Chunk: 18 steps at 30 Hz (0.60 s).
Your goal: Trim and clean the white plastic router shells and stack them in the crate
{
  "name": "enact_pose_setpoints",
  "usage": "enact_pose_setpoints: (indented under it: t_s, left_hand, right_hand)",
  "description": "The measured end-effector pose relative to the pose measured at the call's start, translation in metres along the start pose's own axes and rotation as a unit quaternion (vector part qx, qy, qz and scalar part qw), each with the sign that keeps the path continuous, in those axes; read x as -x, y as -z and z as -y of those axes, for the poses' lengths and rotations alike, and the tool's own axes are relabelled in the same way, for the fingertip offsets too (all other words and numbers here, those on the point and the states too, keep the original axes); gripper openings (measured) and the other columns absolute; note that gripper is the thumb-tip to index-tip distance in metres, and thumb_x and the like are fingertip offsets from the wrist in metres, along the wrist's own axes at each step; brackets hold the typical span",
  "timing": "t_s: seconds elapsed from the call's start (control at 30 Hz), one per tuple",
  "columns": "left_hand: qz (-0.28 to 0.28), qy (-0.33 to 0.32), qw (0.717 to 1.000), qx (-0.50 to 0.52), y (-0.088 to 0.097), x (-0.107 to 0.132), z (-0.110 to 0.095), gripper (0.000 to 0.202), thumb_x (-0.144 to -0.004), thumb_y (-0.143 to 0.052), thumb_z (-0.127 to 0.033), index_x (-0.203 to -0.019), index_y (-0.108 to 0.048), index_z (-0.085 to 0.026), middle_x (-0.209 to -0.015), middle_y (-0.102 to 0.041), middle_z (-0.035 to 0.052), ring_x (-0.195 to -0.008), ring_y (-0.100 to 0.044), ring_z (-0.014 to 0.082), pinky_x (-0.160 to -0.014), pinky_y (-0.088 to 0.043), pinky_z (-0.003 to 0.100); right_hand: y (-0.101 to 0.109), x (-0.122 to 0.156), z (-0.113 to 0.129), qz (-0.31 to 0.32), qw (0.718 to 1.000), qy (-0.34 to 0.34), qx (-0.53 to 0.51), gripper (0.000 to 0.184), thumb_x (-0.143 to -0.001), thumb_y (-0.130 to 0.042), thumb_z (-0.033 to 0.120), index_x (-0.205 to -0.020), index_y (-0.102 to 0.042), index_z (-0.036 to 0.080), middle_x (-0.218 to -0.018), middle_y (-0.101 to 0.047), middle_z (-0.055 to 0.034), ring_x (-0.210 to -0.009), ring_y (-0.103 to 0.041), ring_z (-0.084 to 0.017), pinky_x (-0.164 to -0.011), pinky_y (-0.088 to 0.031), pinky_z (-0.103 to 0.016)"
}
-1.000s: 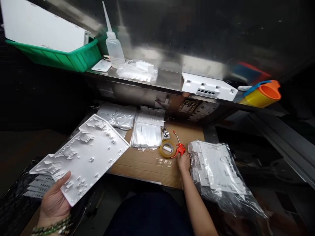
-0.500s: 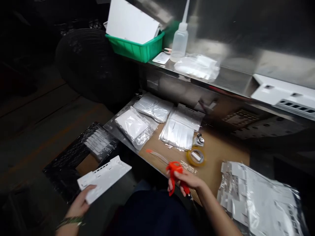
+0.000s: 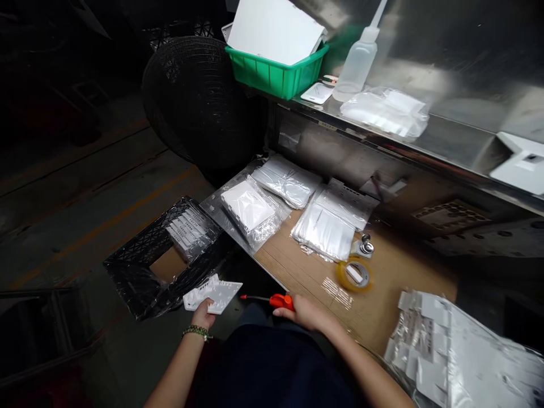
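My left hand (image 3: 203,315) is closed on the near edge of a white plastic panel (image 3: 219,296) with slots along one side, tilted in front of my body. In my right hand (image 3: 304,311) is a red air blow gun (image 3: 281,301). Its thin nozzle points left, and the red tip is close to the panel's right end but apart from it. My fingers hide most of the gun's handle. Right of that hand, a roll of yellow tape (image 3: 341,276) lies on the cardboard-covered bench (image 3: 293,266).
A black crate (image 3: 127,283) holding several white panels stands at left. Bagged parts (image 3: 249,205) and clear bags (image 3: 325,229) lie on the bench, with more wrapped panels (image 3: 480,351) at right. Above runs a metal shelf (image 3: 450,147) with a green bin (image 3: 276,73) and squeeze bottle (image 3: 357,62).
The panel has turned and come nearer the gun. My right hand has moved lower and slightly left, swinging the nozzle toward the panel. The whole view has shifted.
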State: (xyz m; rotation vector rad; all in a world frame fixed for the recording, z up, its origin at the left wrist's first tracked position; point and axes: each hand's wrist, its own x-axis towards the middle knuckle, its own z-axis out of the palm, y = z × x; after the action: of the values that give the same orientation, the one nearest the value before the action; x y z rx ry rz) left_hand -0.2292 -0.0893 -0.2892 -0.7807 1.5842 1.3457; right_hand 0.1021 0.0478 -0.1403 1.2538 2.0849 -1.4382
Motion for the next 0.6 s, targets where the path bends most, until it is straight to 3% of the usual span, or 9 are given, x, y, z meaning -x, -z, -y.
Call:
enact_pose_setpoints:
  t_s: [0.1,0.17,0.27,0.4,0.47,0.6]
  left_hand:
    - [-0.009,0.008,1.000,0.016,0.000,0.005,-0.001,0.024,-0.098,-0.065,-0.029,-0.117,-0.064,-0.014,-0.107,-0.068,0.0062,-0.084,-0.068,0.0160,-0.071,-0.060,0.031]
    - [0.008,0.015,0.999,0.035,-0.002,0.012,-0.002,0.022,-0.098,-0.065,-0.027,-0.116,-0.065,-0.014,-0.105,-0.069,0.0058,-0.084,-0.069,0.0158,-0.070,-0.061,0.031]
    - [0.035,0.023,0.998,0.054,-0.007,0.020,-0.002,0.024,-0.099,-0.063,-0.025,-0.119,-0.064,-0.013,-0.105,-0.070,0.0067,-0.087,-0.071,0.0174,-0.072,-0.063,0.033]
    - [0.021,0.002,0.998,0.052,-0.017,0.023,-0.002,0.029,-0.099,-0.063,-0.025,-0.126,-0.063,-0.015,-0.106,-0.070,0.0067,-0.083,-0.070,0.0163,-0.070,-0.062,0.031]
    - [0.013,-0.010,0.999,0.051,-0.018,0.025,-0.003,0.031,-0.099,-0.062,-0.025,-0.128,-0.062,-0.015,-0.108,-0.071,0.0070,-0.082,-0.069,0.0159,-0.069,-0.061,0.031]
    - [0.014,-0.016,0.997,0.069,-0.012,0.038,-0.007,0.042,-0.095,-0.054,-0.005,-0.136,-0.058,-0.015,-0.095,-0.072,0.0047,-0.073,-0.070,0.0151,-0.067,-0.063,0.029]
  right_hand:
    - [0.002,0.003,0.000,0.007,1.000,0.004,-0.015,0.060,-0.084,-0.059,0.077,-0.103,-0.069,0.022,-0.092,-0.073,-0.0078,-0.082,-0.068,-0.026,-0.064,-0.042,-0.030]
    - [0.002,0.007,0.002,-0.012,1.000,-0.007,-0.008,0.060,-0.085,-0.058,0.077,-0.103,-0.069,0.021,-0.090,-0.072,-0.0079,-0.080,-0.067,-0.026,-0.063,-0.040,-0.030]
    - [0.002,0.015,0.006,0.015,0.999,0.006,-0.034,0.061,-0.082,-0.060,0.079,-0.103,-0.069,0.022,-0.090,-0.072,-0.0068,-0.079,-0.066,-0.025,-0.062,-0.040,-0.029]
    - [0.001,0.023,0.008,-0.019,0.999,-0.024,-0.032,0.063,-0.084,-0.058,0.079,-0.105,-0.069,0.021,-0.095,-0.073,-0.0089,-0.082,-0.067,-0.026,-0.063,-0.041,-0.030]
    - [0.001,0.025,0.006,-0.007,0.999,-0.021,-0.047,0.063,-0.083,-0.059,0.079,-0.106,-0.069,0.022,-0.095,-0.073,-0.0084,-0.083,-0.067,-0.026,-0.064,-0.042,-0.030]
    - [0.000,0.024,-0.002,-0.018,0.998,-0.032,-0.060,0.064,-0.083,-0.059,0.080,-0.106,-0.069,0.021,-0.095,-0.073,-0.0080,-0.084,-0.067,-0.026,-0.065,-0.043,-0.030]
